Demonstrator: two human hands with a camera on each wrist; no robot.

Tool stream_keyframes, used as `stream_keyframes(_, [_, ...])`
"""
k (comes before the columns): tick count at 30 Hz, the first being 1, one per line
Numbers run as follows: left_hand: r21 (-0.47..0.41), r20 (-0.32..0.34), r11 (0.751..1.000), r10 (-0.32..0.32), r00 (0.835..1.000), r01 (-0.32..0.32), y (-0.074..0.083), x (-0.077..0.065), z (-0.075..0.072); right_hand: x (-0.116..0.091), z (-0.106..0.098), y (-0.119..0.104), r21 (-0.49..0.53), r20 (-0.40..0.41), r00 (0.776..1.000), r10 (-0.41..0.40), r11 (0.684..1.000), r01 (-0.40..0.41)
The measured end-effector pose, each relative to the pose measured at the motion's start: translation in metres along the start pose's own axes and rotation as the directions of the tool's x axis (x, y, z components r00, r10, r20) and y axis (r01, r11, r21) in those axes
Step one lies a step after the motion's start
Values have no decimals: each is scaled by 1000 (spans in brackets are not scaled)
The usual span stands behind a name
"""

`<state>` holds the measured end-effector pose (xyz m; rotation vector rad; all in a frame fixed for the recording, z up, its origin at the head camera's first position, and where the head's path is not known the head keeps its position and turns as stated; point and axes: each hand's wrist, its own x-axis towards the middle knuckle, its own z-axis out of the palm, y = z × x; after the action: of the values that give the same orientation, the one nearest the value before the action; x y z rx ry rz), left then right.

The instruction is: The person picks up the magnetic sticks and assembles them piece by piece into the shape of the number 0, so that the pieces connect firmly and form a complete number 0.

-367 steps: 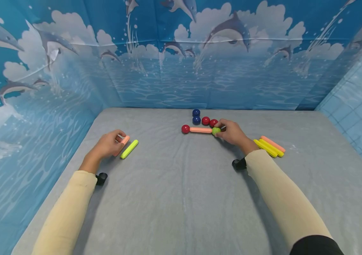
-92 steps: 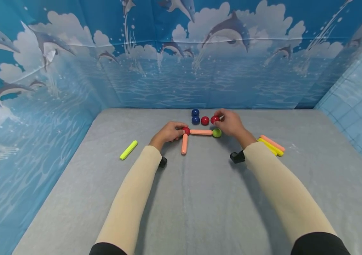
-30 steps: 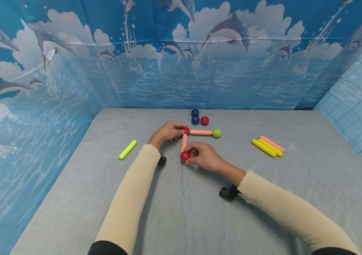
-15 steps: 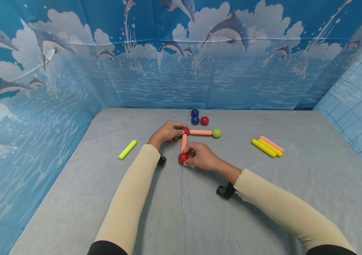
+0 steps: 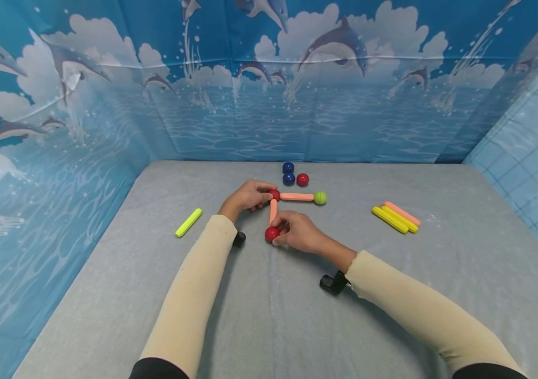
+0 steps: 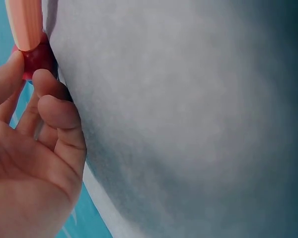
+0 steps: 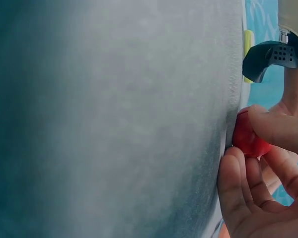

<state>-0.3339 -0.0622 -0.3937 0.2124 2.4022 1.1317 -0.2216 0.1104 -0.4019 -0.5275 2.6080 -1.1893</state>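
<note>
My left hand (image 5: 250,196) pinches a red ball (image 5: 275,195) at the corner where two orange sticks meet. One orange stick (image 5: 297,197) runs right from it to a green ball (image 5: 320,198). The other orange stick (image 5: 273,211) points toward me. At its near end my right hand (image 5: 299,231) pinches a second red ball (image 5: 272,234), also plain in the right wrist view (image 7: 250,135). Whether that ball is joined to the stick cannot be told, as my fingers cover part of the contact. In the left wrist view an orange stick (image 6: 27,22) stands against the held red ball (image 6: 38,60).
Behind the assembly sit two blue balls (image 5: 288,179) and a loose red ball (image 5: 303,180). A yellow-green stick (image 5: 189,222) lies at left. Two yellow sticks (image 5: 389,219) and an orange stick (image 5: 402,213) lie together at right on the grey cloth (image 5: 335,326).
My left hand brought an orange stick from the left to the corner red ball. My right hand left the green ball, took a red ball from the back and carried it to that stick's near end.
</note>
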Motion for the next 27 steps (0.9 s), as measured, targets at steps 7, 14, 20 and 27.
stream_keyframes(7, [-3,-7,1000,16,1000,-16,-2,-1,0,2,2,1,11,7,1000,-1,1000,1])
stream_keyframes(14, [-3,-39,999,34,999,-34,-3,3,2,3,1,0,2,11,1000,-16,1000,16])
stream_keyframes(20, [27,-63,999,34,997,-32,0,5,4,5,-1,-1,-9,13,999,-31,999,31])
stream_keyframes(27, [37,-69,999,37,997,-34,2,3,2,8,-1,-2,-28,20,999,-36,999,36])
